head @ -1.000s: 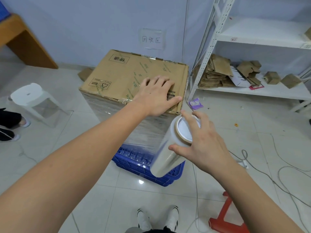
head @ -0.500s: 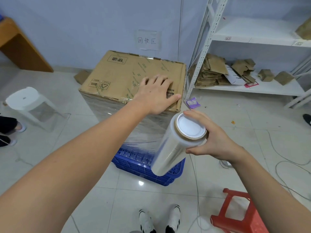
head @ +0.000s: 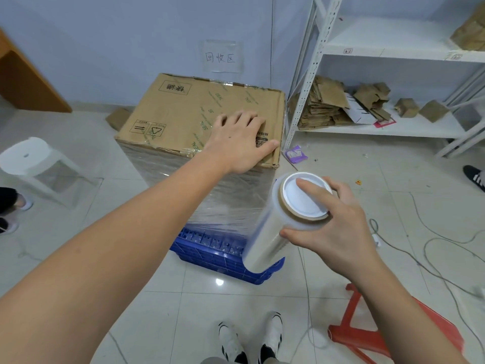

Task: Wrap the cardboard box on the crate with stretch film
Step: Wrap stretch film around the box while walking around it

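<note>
Over on the far left, one white stool stands on the tiled floor, and beside it a dark shoe of another person pokes in at the frame edge. Moving right, one cardboard box sits upright on one blue crate, and its near side is already sheeted in shiny stretch film from just under the top edge down to the crate. The left hand lies flat on the box's top near the front right corner, fingers straight and spread, gripping nothing, just pressing down. Just right of the box, one roll of stretch film hangs tilted, its white-capped end up, its lower end in front of the crate's corner. The right hand grasps that roll at the top, index finger across the cap, thumb curled under the rim. Down below, two black-and-white shoes point forward. Right again, one red stool lies near loose cables, and one white shelf rack holds a stack of flattened cardboard.
</note>
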A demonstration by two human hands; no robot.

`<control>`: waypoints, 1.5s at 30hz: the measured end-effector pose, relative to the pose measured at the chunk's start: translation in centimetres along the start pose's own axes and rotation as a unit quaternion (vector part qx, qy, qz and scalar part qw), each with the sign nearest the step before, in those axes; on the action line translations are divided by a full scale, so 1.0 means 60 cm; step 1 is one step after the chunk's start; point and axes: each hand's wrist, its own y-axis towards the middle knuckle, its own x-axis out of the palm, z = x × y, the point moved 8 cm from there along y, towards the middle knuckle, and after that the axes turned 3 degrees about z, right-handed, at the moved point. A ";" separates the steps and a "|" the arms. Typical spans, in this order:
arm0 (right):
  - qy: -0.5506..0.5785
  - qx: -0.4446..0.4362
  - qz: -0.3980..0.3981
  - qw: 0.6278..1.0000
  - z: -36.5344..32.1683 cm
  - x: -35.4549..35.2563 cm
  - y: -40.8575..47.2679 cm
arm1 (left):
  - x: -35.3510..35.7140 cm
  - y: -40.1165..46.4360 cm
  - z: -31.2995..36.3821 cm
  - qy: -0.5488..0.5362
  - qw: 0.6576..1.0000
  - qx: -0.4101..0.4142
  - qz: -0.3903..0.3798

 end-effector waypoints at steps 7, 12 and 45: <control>-0.061 0.051 0.011 0.997 0.035 -0.024 0.019 | 0.003 0.000 0.001 0.006 1.000 0.004 -0.001; -0.086 0.063 0.027 0.994 0.044 -0.031 0.038 | 0.002 -0.001 0.001 0.006 1.000 0.005 0.000; -0.126 -0.196 -0.177 0.956 0.077 -0.025 0.232 | -0.006 0.022 0.040 0.011 0.992 -0.119 -0.045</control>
